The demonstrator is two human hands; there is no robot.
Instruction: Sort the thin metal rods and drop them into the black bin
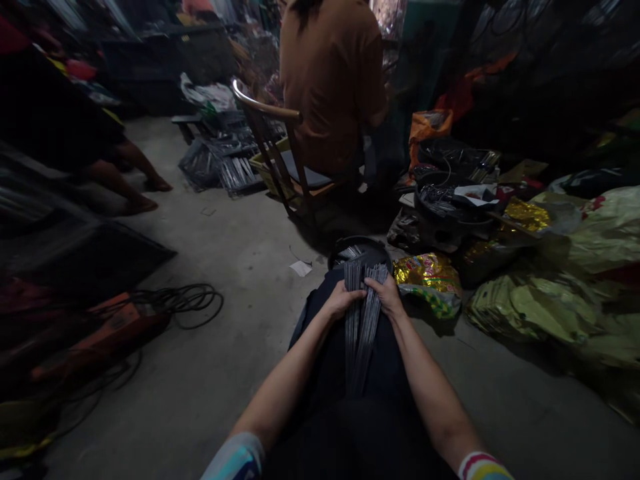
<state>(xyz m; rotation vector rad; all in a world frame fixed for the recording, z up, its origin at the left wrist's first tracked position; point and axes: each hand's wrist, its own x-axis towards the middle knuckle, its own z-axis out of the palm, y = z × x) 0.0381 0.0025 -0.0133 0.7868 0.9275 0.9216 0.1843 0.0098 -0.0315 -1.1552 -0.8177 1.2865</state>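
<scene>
Two bundles of thin grey metal rods rest lengthwise over the dark cloth on my lap, their lower ends close together and their upper ends apart. My left hand [343, 299] is closed round the left bundle of rods [353, 333], thumb laid across it. Round the right bundle of rods [371, 320] my right hand [387, 296] is closed, its thumb near the top. Just beyond the hands, a round black tub [340, 245] holds more rods [349, 253]. Fingers behind the bundles are hidden.
Ahead, a person in a brown top [330, 87] sits on a chair [267, 109]. Gold bags [427, 273] and pale green sacks [530, 307] lie to the right. On the left are an orange machine [113, 320], coiled cable [197, 307] and another person's bare feet [143, 203].
</scene>
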